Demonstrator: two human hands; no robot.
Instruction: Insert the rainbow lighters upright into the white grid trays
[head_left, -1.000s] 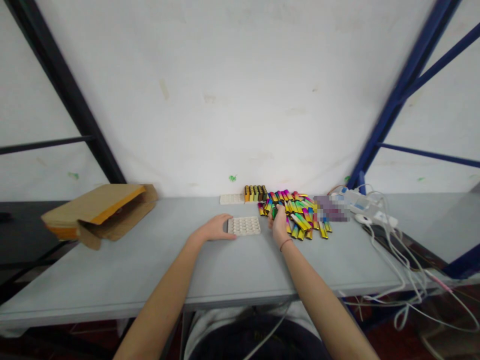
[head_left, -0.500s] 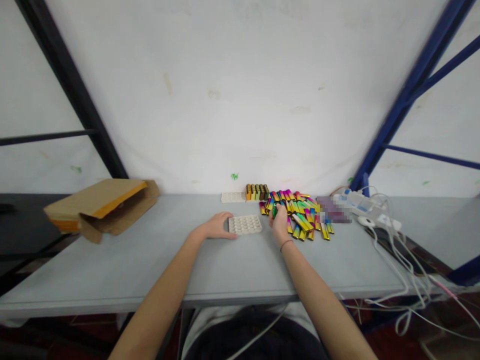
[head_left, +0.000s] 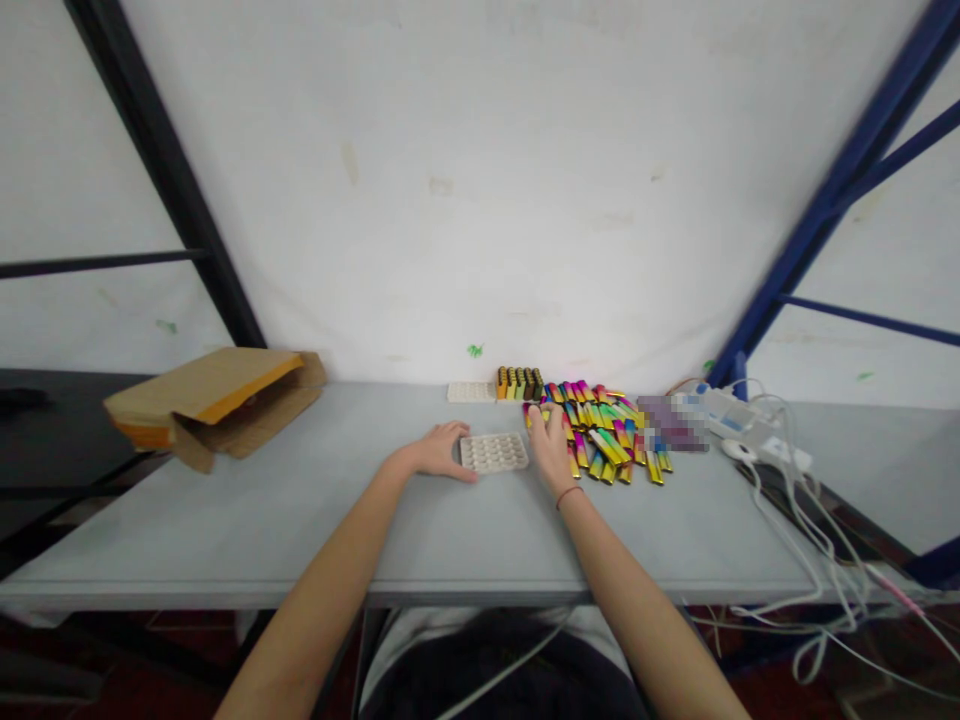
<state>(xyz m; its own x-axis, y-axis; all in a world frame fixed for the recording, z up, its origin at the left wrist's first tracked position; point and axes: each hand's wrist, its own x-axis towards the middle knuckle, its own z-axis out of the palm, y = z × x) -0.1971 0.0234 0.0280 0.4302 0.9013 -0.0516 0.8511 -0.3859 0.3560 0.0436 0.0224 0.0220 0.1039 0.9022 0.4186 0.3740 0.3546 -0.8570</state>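
Note:
A white tray [head_left: 495, 453] with rows of round hollows lies flat on the table in front of me. My left hand [head_left: 439, 452] curves around its left end, thumb at the near corner and fingers at the far one. Just right of the tray, my right hand [head_left: 549, 440] has its thumb and fingers closed around a small shiny tube, mostly hidden by the fingers. Beside and beyond that hand spreads a loose pile of shiny rainbow-coloured tubes [head_left: 609, 447], shaped like lighters. Behind, several similar tubes [head_left: 519, 383] stand upright in rows, their dark ends up.
A second white tray [head_left: 471, 391] sits by the wall. To the left lies an opened cardboard box [head_left: 217, 395]. On the right are a purple packet [head_left: 664, 420], partly blurred, a white power strip [head_left: 750, 420] and tangled white cables [head_left: 814, 530]. Blue and black posts flank the table.
My right hand has shifted slightly left towards the tray's far right corner, its fingers turned so the green tube seen before is now mostly hidden. The left hand keeps its place at the tray.

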